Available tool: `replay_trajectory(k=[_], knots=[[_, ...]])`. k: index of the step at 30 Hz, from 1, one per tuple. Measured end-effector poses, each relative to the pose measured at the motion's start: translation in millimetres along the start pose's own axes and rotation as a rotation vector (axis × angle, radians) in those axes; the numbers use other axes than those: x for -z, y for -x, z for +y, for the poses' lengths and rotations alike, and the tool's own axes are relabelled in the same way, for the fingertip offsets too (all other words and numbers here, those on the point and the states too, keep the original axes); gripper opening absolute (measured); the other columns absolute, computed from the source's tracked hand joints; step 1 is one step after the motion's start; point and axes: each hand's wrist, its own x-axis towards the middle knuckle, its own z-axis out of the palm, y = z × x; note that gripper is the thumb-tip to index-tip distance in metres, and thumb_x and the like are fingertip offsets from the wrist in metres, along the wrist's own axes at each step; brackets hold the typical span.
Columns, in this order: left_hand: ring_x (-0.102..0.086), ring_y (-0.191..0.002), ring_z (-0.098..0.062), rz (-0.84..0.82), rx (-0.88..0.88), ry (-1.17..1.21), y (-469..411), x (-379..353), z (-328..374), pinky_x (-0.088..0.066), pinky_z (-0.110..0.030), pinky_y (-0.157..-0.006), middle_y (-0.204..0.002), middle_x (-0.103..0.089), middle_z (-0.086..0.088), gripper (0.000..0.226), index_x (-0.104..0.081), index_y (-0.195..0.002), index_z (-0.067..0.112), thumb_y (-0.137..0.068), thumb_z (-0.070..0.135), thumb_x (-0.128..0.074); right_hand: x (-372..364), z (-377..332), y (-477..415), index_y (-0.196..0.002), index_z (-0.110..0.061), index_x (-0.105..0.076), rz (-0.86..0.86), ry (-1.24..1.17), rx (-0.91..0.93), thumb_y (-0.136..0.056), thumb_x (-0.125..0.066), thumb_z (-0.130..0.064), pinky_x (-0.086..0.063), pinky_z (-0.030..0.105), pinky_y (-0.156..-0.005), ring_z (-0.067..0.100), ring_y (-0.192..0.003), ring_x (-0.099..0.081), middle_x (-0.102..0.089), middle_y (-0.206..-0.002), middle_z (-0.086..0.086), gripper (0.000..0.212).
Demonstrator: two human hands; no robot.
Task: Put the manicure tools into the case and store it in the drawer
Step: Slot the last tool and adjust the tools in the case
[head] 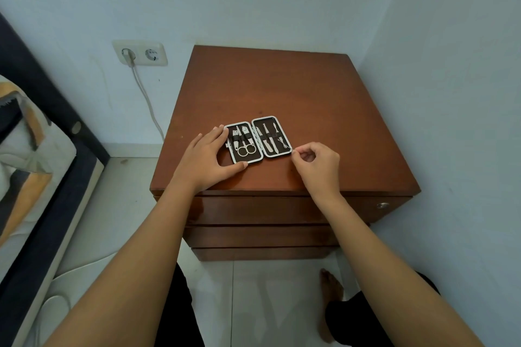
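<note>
A small dark manicure case (258,139) with a silver rim lies open flat on the wooden nightstand top (282,87). Its left half holds clippers and small scissors (245,149) under an elastic strap. Its right half holds several slim metal tools (267,139). My left hand (205,158) rests against the case's left edge, thumb at its front corner. My right hand (318,163) pinches the end of a thin metal tool (284,144) that lies slanted in the case's right half.
The nightstand has three closed drawers; the top drawer front (282,208) has a small lock (382,205) at the right. A wall socket with a cable (141,53) is on the left wall. A bed (31,163) stands at the left. My foot (332,284) is on the tiled floor.
</note>
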Motion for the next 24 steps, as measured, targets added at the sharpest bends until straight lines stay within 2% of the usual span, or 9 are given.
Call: replay_trajectory(k=[4,8,12,16,20,24], knots=[[-0.014,-0.144,-0.008,0.001,0.002,0.000,0,-1,-1,-0.003,-0.030,-0.116,-0.157,-0.019,0.003,0.097,-0.021,-0.148,0.019,-0.070,0.071,-0.047,-1,-7,-1,-0.073,-0.007,-0.069,-0.038,-0.010,-0.014,-0.077,-0.064,-0.007,-0.043,0.012,-0.056,0.004,-0.057,-0.051,-0.063,-0.066,0.002,0.007],[-0.014,-0.144,-0.009,0.002,0.001,0.000,0,-1,-1,-0.003,-0.030,-0.116,-0.157,-0.019,0.002,0.097,-0.021,-0.148,0.019,-0.071,0.070,-0.048,-2,-16,-5,-0.069,-0.007,-0.068,-0.035,-0.028,-0.079,-0.073,-0.064,-0.007,-0.044,0.012,-0.053,0.005,-0.054,-0.050,-0.060,-0.061,0.000,0.005],[-0.014,-0.144,-0.009,0.004,0.001,0.002,0,0,0,-0.003,-0.030,-0.116,-0.157,-0.019,0.002,0.097,-0.021,-0.148,0.018,-0.071,0.070,-0.048,-7,-21,-8,-0.069,-0.008,-0.068,-0.026,-0.005,-0.125,-0.073,-0.065,-0.010,-0.052,0.027,-0.059,0.009,-0.056,-0.054,-0.060,-0.060,-0.001,0.005],[-0.014,-0.144,-0.008,0.007,-0.001,0.004,0,-1,-1,-0.003,-0.030,-0.116,-0.157,-0.019,0.002,0.097,-0.022,-0.148,0.018,-0.071,0.070,-0.048,-16,-19,-10,-0.066,-0.011,-0.065,-0.008,0.008,-0.171,-0.073,-0.063,-0.012,-0.058,0.038,-0.062,0.019,-0.059,-0.063,-0.064,-0.059,0.001,0.008],[-0.014,-0.144,-0.009,0.010,-0.002,0.012,0,-1,0,-0.003,-0.030,-0.116,-0.157,-0.019,0.002,0.097,-0.022,-0.148,0.018,-0.071,0.070,-0.048,-19,-18,-10,-0.066,-0.012,-0.065,-0.011,0.003,-0.186,-0.075,-0.061,-0.012,-0.058,0.039,-0.063,0.022,-0.060,-0.064,-0.067,-0.060,0.006,0.009],[-0.014,-0.144,-0.008,0.012,0.008,0.014,0,-1,0,-0.003,-0.030,-0.116,-0.157,-0.020,0.002,0.097,-0.022,-0.148,0.019,-0.070,0.070,-0.048,-21,-17,-10,-0.070,-0.008,-0.066,-0.039,0.021,-0.101,-0.079,-0.057,-0.009,-0.056,0.037,-0.066,0.021,-0.063,-0.062,-0.067,-0.064,0.009,0.013]])
